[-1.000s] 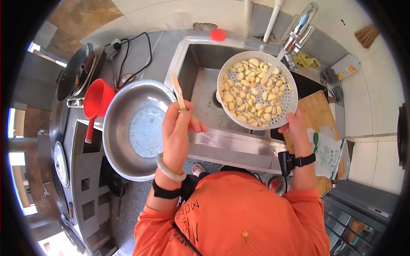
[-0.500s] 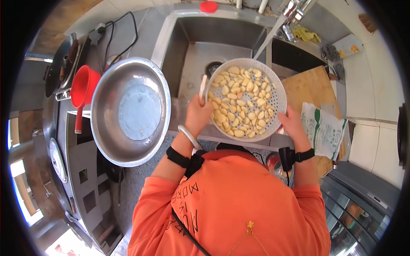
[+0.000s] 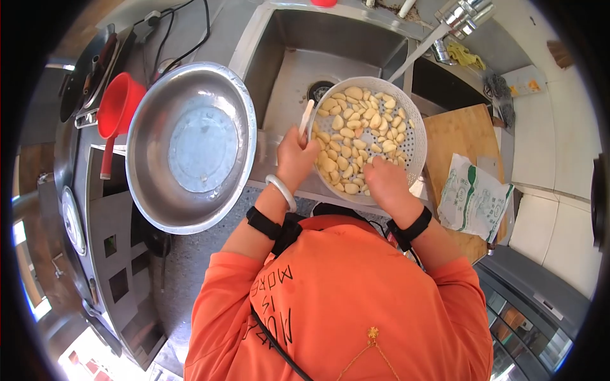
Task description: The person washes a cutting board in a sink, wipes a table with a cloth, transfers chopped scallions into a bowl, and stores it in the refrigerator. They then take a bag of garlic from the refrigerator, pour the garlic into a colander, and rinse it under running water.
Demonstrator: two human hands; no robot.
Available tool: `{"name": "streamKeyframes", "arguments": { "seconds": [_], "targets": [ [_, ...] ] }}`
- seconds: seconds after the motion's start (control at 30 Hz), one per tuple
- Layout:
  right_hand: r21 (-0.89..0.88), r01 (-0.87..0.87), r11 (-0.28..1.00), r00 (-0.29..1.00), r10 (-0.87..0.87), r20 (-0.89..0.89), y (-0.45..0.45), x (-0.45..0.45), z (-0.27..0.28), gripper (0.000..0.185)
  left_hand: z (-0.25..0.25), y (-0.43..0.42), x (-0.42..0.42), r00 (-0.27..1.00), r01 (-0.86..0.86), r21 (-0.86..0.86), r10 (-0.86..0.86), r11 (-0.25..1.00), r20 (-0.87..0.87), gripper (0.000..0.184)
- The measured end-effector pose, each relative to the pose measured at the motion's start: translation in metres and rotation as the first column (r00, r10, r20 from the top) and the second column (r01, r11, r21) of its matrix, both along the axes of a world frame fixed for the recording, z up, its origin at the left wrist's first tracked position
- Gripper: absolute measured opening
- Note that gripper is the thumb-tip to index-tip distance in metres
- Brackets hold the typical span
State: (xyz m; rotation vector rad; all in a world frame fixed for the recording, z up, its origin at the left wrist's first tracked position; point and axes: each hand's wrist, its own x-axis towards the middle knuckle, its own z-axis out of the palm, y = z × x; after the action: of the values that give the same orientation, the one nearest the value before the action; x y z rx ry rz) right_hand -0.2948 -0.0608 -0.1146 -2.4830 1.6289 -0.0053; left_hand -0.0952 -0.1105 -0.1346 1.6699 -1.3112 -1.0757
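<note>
A pale perforated colander (image 3: pixel 416 141) full of peeled garlic cloves (image 3: pixel 348 132) is over the front of the sink. My left hand (image 3: pixel 296 159) is closed around the colander's handle (image 3: pixel 307 117) on its left side. Inside the near right part of the colander, my right hand (image 3: pixel 389 186) reaches among the cloves with its fingers curled. Whatever those fingers may pinch is hidden. Water runs from the faucet (image 3: pixel 467 16) in a stream that passes behind the colander's far rim.
A large metal basin (image 3: pixel 203 149) stands left of the sink (image 3: pixel 305 70), beside a red ladle (image 3: pixel 121 105) and a wok (image 3: pixel 79 82). On the right, a printed plastic bag (image 3: pixel 473 197) lies on a wooden cutting board (image 3: pixel 454 140). A yellow cloth (image 3: pixel 465 55) is behind the faucet.
My right hand has left the colander's right rim and moved inward onto the garlic cloves. The left hand keeps its hold on the handle. The view has shifted slightly.
</note>
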Motion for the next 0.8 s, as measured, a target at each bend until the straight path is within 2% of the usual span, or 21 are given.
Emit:
{"name": "streamKeyframes", "arguments": {
  "seconds": [0.03, 0.17, 0.23, 0.27, 0.33, 0.37, 0.47, 0.53, 0.67, 0.7, 0.73, 0.77, 0.8],
  "targets": [
    [0.024, 0.021, 0.999, 0.998, -0.02, -0.057, 0.0, 0.002, 0.003, 0.005, 0.0, 0.0, 0.0, 1.0, 0.009, 0.012, -0.009, 1.0, 0.022, 0.019],
    [0.0, -0.038, 0.999, 0.996, 0.037, -0.083, -0.006, -0.011, 0.003, 0.004, -0.001, 0.002, 0.003, 0.999, 0.029, 0.006, -0.029, 1.0, 0.042, 0.02],
    [0.158, 0.135, 0.978, 0.989, -0.143, 0.039, -0.019, -0.012, 0.017, 0.008, -0.004, 0.0, 0.004, 0.999, 0.024, 0.022, -0.025, 0.999, 0.029, 0.019],
    [0.158, 0.129, 0.979, 0.99, -0.136, 0.036, -0.027, -0.013, 0.022, 0.008, -0.005, 0.001, 0.005, 0.999, 0.031, 0.045, -0.032, 0.999, 0.019, 0.019],
    [0.176, 0.204, 0.963, 0.923, -0.249, 0.294, -0.047, -0.013, 0.027, 0.012, 0.0, 0.001, 0.004, 0.999, 0.038, 0.06, -0.038, 0.997, 0.006, 0.018],
    [0.173, 0.202, 0.964, 0.924, -0.247, 0.293, -0.056, -0.012, 0.016, 0.012, 0.003, 0.001, 0.004, 0.999, 0.049, 0.075, -0.049, 0.996, -0.004, 0.018],
    [0.087, 0.139, 0.986, 0.919, -0.161, 0.36, -0.069, 0.003, -0.012, 0.011, 0.01, 0.003, 0.004, 0.997, 0.073, 0.047, -0.074, 0.996, 0.021, 0.018],
    [-0.036, 0.211, 0.977, 0.952, -0.197, 0.234, -0.07, 0.021, -0.005, 0.014, 0.01, 0.003, 0.002, 0.998, 0.058, 0.036, -0.059, 0.998, 0.011, 0.018],
    [-0.143, 0.177, 0.974, 0.972, -0.15, 0.182, -0.079, 0.013, -0.014, 0.017, 0.01, 0.004, 0.003, 0.999, 0.048, 0.056, -0.047, 0.997, -0.023, 0.02],
    [-0.014, 0.227, 0.974, 0.869, -0.196, 0.455, -0.081, 0.006, -0.013, 0.017, 0.005, 0.003, 0.005, 0.999, 0.043, 0.051, -0.042, 0.998, -0.024, 0.02],
    [0.122, 0.236, 0.964, 0.688, -0.255, 0.68, -0.084, -0.001, -0.009, 0.018, -0.001, 0.003, 0.007, 0.998, 0.032, 0.048, -0.03, 0.998, -0.054, 0.019],
    [0.113, 0.234, 0.966, 0.689, -0.247, 0.682, -0.085, -0.009, -0.001, 0.018, -0.007, 0.001, 0.008, 0.996, 0.023, 0.042, -0.02, 0.999, -0.082, 0.019],
    [0.401, 0.281, 0.872, 0.408, -0.487, 0.772, -0.085, -0.016, 0.017, 0.018, -0.007, -0.001, 0.007, 0.997, 0.022, 0.032, -0.019, 0.999, -0.081, 0.019]
  ]
}}
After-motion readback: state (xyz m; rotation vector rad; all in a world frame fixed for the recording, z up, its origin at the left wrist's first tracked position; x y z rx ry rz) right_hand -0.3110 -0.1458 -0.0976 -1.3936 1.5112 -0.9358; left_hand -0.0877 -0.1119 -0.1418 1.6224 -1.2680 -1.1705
